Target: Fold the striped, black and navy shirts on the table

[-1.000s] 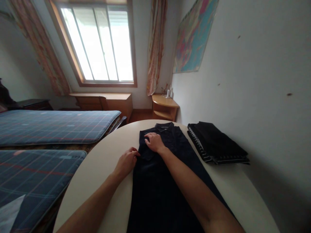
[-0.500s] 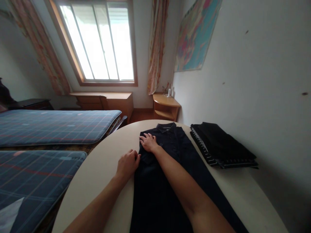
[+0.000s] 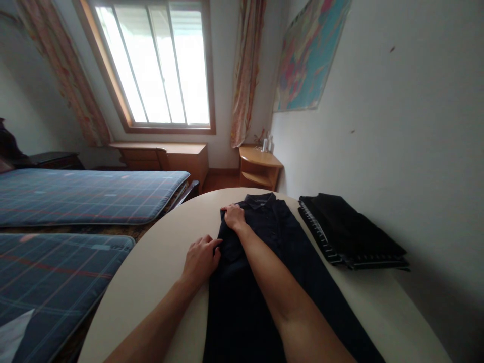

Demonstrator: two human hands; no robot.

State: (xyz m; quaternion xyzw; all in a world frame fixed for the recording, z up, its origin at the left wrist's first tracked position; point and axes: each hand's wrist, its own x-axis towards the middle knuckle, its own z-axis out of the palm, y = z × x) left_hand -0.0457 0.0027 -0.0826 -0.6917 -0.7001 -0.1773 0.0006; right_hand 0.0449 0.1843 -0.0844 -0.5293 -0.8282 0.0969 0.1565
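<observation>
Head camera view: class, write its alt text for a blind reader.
A person's left hand and right hand are at the left edge of a dark navy collared garment laid on a round cream table. A folded black cloth stack lies right; blue plaid mattresses lie left, a bright wood-framed window beyond.

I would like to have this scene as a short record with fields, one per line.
garment: dark, collared, spread on the table
left hand: at the garment's left edge
right hand: on the garment, left of the collar
pile: folded dark cloth, right of the garment
beyond: mattresses, window, curtains, map
</observation>
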